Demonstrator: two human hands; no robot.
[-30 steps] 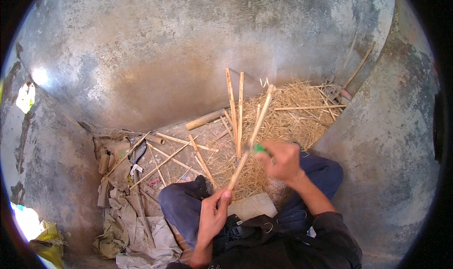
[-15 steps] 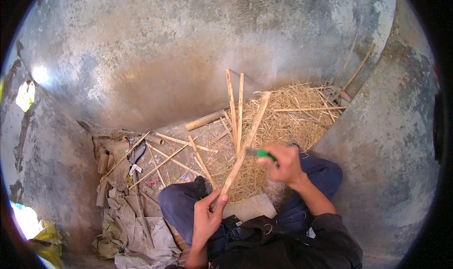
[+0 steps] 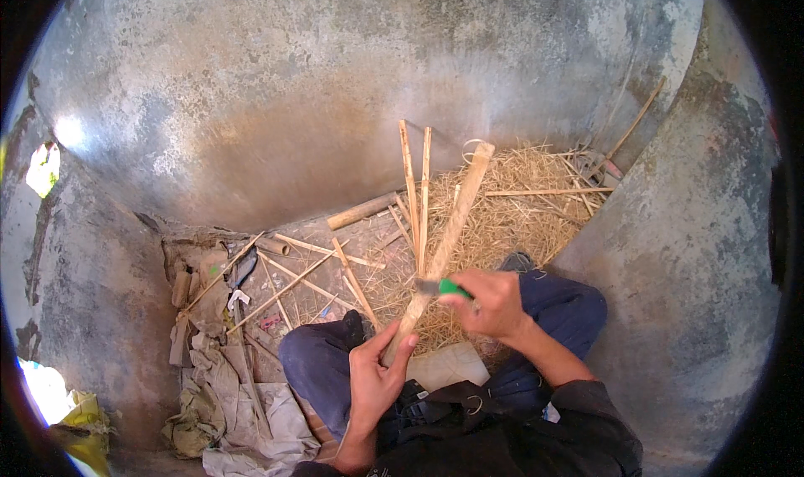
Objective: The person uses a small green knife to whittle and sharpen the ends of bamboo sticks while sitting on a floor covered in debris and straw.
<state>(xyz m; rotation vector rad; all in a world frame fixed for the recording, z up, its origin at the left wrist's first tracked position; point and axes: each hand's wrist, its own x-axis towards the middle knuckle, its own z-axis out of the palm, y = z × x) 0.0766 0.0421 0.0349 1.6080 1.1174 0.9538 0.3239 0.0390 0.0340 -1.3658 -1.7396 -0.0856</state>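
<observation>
A long flat strip of pale bamboo (image 3: 459,217) slants away from my lap, its far end over a heap of shavings. My left hand (image 3: 377,368) grips its near end, the thumb along one side. In my right hand (image 3: 492,301) is a knife (image 3: 452,288) with a green handle, fingers wrapped round it. The short dark blade lies across the strip, a little beyond my left hand, and appears to touch it. A thin shaving (image 3: 479,144) curls at the strip's far end.
Pale shavings (image 3: 536,217) are heaped beyond my right knee. Two upright sticks (image 3: 425,184) lean toward the wall (image 3: 335,100). Several bamboo strips (image 3: 310,284) and a bamboo tube (image 3: 362,212) lie on the floor at the left, by crumpled sacking (image 3: 260,418).
My right hand and the knife have moved down along the strip, closer to my left hand. The strip's far end has shifted up and right; a curled shaving now shows there.
</observation>
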